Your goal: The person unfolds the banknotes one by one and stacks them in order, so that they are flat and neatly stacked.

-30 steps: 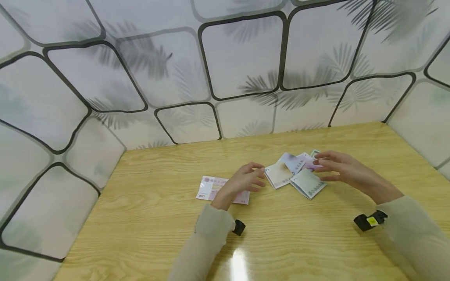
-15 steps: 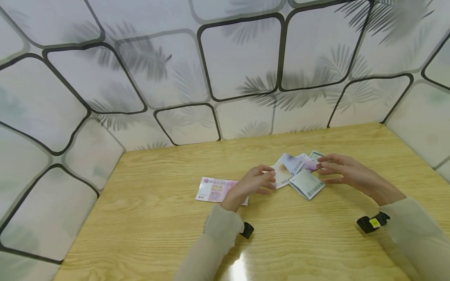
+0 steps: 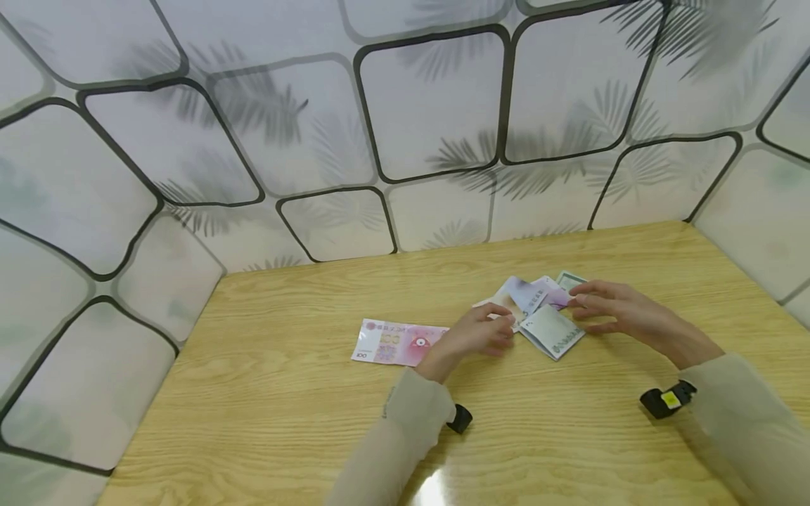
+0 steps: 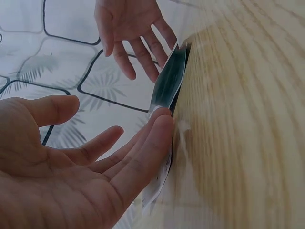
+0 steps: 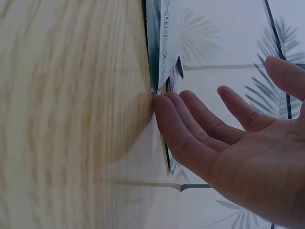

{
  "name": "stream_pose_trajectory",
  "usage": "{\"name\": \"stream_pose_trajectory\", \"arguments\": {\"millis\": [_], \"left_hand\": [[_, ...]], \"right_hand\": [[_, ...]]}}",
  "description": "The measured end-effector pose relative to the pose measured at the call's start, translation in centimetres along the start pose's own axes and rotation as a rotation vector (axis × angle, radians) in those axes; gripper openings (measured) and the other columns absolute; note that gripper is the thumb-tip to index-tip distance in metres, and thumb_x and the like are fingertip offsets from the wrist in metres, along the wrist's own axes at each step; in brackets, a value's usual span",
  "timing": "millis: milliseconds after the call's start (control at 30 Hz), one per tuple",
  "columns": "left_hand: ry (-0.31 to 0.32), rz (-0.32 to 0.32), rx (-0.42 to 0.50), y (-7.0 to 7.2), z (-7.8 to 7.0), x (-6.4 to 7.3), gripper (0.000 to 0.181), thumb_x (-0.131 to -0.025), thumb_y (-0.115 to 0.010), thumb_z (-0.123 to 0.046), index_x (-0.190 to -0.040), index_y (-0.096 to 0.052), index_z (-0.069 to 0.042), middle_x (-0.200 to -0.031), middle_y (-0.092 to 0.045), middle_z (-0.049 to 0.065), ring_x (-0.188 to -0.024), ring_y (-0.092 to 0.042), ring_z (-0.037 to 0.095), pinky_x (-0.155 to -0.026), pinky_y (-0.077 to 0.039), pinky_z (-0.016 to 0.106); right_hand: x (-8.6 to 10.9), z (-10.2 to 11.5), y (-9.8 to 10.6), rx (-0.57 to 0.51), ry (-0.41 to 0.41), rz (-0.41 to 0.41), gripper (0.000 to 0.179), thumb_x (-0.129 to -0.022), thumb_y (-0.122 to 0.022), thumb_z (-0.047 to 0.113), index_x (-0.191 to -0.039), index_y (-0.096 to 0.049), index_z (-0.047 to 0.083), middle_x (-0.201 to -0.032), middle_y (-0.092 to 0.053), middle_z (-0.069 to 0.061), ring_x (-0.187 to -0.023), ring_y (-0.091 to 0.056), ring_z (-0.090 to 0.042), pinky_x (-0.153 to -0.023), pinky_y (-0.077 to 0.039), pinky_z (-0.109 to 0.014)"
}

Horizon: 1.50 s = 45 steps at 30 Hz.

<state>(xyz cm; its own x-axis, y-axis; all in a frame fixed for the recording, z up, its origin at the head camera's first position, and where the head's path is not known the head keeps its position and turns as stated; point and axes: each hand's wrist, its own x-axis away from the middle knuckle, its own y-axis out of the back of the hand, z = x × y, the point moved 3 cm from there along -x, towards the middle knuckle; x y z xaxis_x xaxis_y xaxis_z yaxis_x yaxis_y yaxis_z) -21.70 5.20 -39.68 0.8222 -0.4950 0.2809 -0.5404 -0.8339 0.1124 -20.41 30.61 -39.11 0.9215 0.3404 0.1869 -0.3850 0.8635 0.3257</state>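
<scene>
From the head view, a green folded note (image 3: pixel 553 332) lies on a wood-grain table (image 3: pixel 285 414), one edge slightly lifted. Just behind it, partly overlapping, sit a brown-tinted note (image 3: pixel 509 303), a blue-violet note (image 3: pixel 524 292) and a purple note (image 3: pixel 558 294); a second green note (image 3: pixel 569 280) is at the back of this cluster, farther from the person than the green folded note. A pink 100 note (image 3: pixel 395 342) lies flat to the left of the green folded note, apart from it. The left hand (image 3: pixel 477 334) is just left of the green folded note, its wrist over the right end of the pink 100 note, fingers lightly bent and gripping nothing. The right hand (image 3: pixel 616 307) is just right of the green folded note, fingers loosely spread and also holding nothing. Behind the green folded note, beyond the table, stands a pale wall (image 3: pixel 436 105) with dark outlines and grey leaves.

In the left wrist view, the left palm shows with slack fingers, their tips beside the notes; contact cannot be told. The right hand appears past the notes, fingers extended.

In the right wrist view, the right hand's gently curved fingers end beside the green folded note's corner; whether they touch it is unclear.
</scene>
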Motion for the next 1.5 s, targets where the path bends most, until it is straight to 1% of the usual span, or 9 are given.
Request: {"name": "stream_pose_trajectory", "arguments": {"millis": [133,400,700,833,967,1067,1233,1400,1500], "left_hand": [[0.017,0.011,0.007,-0.5,0.2,-0.3,0.031,-0.105,-0.055,-0.017,-0.129,-0.056,0.003,-0.111,-0.068,0.021,-0.107,-0.068,0.038,-0.084,-0.06,0.039],[0.03,0.045,0.011,-1.1,0.2,-0.4,0.034,-0.106,-0.053,-0.019,-0.134,-0.054,0.001,-0.11,-0.068,0.016,-0.104,-0.07,0.031,-0.083,-0.06,0.036],[0.036,0.045,0.033,-1.6,0.3,-0.7,0.036,-0.105,-0.055,-0.018,-0.135,-0.054,0.001,-0.105,-0.067,0.012,-0.101,-0.07,0.03,-0.081,-0.061,0.036],[0.029,0.044,0.039,-1.8,0.3,-0.9,0.034,-0.105,-0.056,-0.014,-0.134,-0.056,0.004,-0.106,-0.066,0.011,-0.103,-0.07,0.032,-0.081,-0.061,0.038],[-0.027,0.024,-0.001,-1.8,0.1,-1.1,0.029,-0.102,-0.06,-0.007,-0.128,-0.062,0.006,-0.101,-0.067,0.008,-0.096,-0.07,0.026,-0.077,-0.061,0.035],[-0.081,-0.019,-0.01,-1.6,-0.1,-1.2,0.023,-0.098,-0.063,0.0,-0.12,-0.067,0.006,-0.095,-0.067,0.006,-0.086,-0.069,0.02,-0.075,-0.062,0.033],[-0.134,-0.085,-0.004,-1.4,-0.5,-1.2,0.018,-0.093,-0.067,0.007,-0.11,-0.073,0.002,-0.092,-0.069,0.003,-0.077,-0.067,0.012,-0.074,-0.061,0.031],[-0.262,-0.095,-0.164,-1.3,-1.4,-0.8,0.028,-0.092,-0.067,0.009,-0.115,-0.074,-0.006,-0.093,-0.069,0.0,-0.08,-0.062,0.006,-0.07,-0.056,0.021],[-0.351,-0.094,-0.259,-1.4,-2.1,-0.3,0.039,-0.092,-0.066,0.01,-0.126,-0.069,-0.009,-0.092,-0.07,0.001,-0.08,-0.061,0.005,-0.067,-0.051,0.018]], "right_hand": [[-0.1,-0.1,-0.1,0.018,-0.004,0.009,0.053,-0.112,-0.037,0.022,-0.145,-0.028,-0.018,-0.143,-0.044,-0.037,-0.125,-0.053,-0.037,-0.092,-0.055,-0.037],[-0.2,-0.2,-0.4,0.017,-0.003,0.002,0.05,-0.112,-0.038,0.022,-0.143,-0.033,-0.017,-0.14,-0.047,-0.035,-0.121,-0.055,-0.033,-0.09,-0.055,-0.035],[-0.2,-0.3,-0.7,-0.042,0.005,0.021,0.05,-0.112,-0.039,0.02,-0.142,-0.032,-0.019,-0.139,-0.048,-0.036,-0.108,-0.063,-0.014,-0.088,-0.056,-0.033],[-0.2,-0.3,-0.8,-0.079,-0.002,0.023,0.048,-0.112,-0.04,0.02,-0.14,-0.033,-0.019,-0.133,-0.056,-0.027,-0.103,-0.065,-0.013,-0.086,-0.058,-0.034],[-0.2,-0.2,-0.9,-0.111,-0.024,0.021,0.048,-0.111,-0.042,0.022,-0.139,-0.034,-0.017,-0.123,-0.065,-0.013,-0.098,-0.066,-0.016,-0.083,-0.059,-0.035],[-0.1,-0.2,-1.0,-0.136,-0.028,0.032,0.048,-0.111,-0.042,0.022,-0.139,-0.034,-0.016,-0.116,-0.069,-0.005,-0.095,-0.066,-0.016,-0.081,-0.059,-0.036],[-0.2,-0.3,-1.1,-0.179,-0.007,0.064,0.033,-0.112,-0.041,0.021,-0.132,-0.045,-0.005,-0.107,-0.069,-0.002,-0.092,-0.067,-0.018,-0.078,-0.06,-0.036],[-0.1,-0.2,-1.2,-0.241,0.001,0.098,0.022,-0.112,-0.04,0.022,-0.117,-0.062,0.02,-0.106,-0.063,-0.005,-0.09,-0.066,-0.021,-0.078,-0.061,-0.04],[0.0,0.0,-1.3,-0.254,-0.002,0.106,0.024,-0.112,-0.039,0.026,-0.116,-0.063,0.024,-0.11,-0.062,-0.005,-0.093,-0.067,-0.022,-0.078,-0.061,-0.041]]}}
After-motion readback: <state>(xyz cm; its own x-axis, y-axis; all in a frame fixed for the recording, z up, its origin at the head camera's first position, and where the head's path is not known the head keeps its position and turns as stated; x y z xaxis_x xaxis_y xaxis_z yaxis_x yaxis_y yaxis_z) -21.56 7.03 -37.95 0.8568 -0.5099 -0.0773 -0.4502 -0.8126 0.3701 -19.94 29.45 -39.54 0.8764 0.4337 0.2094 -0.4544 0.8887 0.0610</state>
